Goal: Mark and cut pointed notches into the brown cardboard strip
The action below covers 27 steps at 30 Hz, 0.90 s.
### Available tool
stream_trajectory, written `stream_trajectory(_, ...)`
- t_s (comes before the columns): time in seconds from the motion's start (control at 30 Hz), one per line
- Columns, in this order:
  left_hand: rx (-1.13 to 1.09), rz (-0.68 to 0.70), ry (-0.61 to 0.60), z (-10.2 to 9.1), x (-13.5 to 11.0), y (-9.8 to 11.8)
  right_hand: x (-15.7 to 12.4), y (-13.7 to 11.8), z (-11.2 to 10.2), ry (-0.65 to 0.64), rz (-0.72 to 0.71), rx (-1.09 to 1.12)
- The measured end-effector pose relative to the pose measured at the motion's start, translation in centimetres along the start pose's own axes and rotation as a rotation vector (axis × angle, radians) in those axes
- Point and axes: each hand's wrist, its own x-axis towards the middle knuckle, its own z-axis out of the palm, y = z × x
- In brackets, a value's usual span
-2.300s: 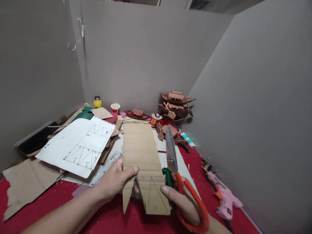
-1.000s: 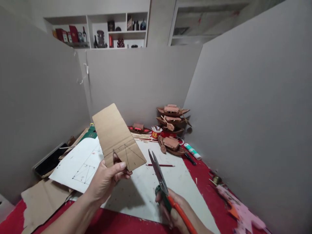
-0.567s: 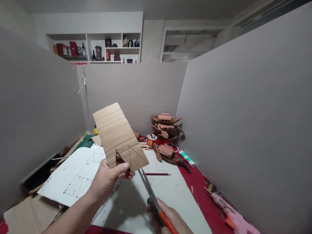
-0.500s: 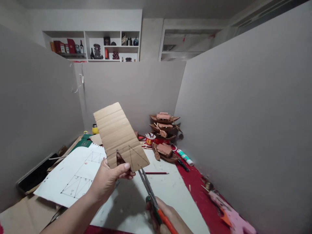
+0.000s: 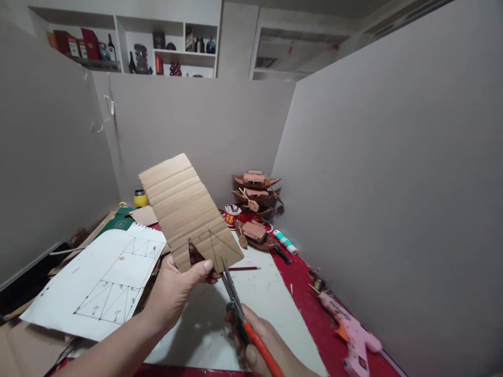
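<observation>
A piece of corrugated cardboard (image 5: 183, 204) is held up and tilted in my left hand (image 5: 173, 288), thumb on its front near the lower edge. Pencil-like lines form triangles along its lower part, and a triangular notch is cut out beside my thumb. My right hand (image 5: 259, 340) is wrapped round scissors (image 5: 236, 303) with orange and dark green handles. Their blades meet the cardboard's lower edge, one tip lying in front of the sheet by a drawn line. A paper sheet (image 5: 94, 283) with a drawn framework of triangles lies at the left.
Small brown model boats (image 5: 255, 193) are stacked at the back, one more boat (image 5: 257, 233) in front. A red cup (image 5: 232, 214), a pencil (image 5: 244, 268), a white-and-green tube (image 5: 285, 242) and a pink glue gun (image 5: 349, 330) lie around. Grey partitions (image 5: 373, 183) enclose the table.
The scissor blades have moved onto the cardboard's lower edge, a tip now overlapping the sheet. The view has shifted right and down, so most surroundings appear farther left and higher.
</observation>
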Motion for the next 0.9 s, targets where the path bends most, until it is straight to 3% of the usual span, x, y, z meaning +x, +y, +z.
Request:
stream_trajectory(0.37, -0.001, 0.021, 0.033, 0.5, -0.2, -0.1, 0.3, -1.7, -0.5, -0.008, 0.020, -0.060)
stream_trajectory(0.9, 0.097, 0.018, 0.034, 0.7, -0.7, -0.6, 0.1, -1.4, -0.4, -0.022, 0.083, -0.057)
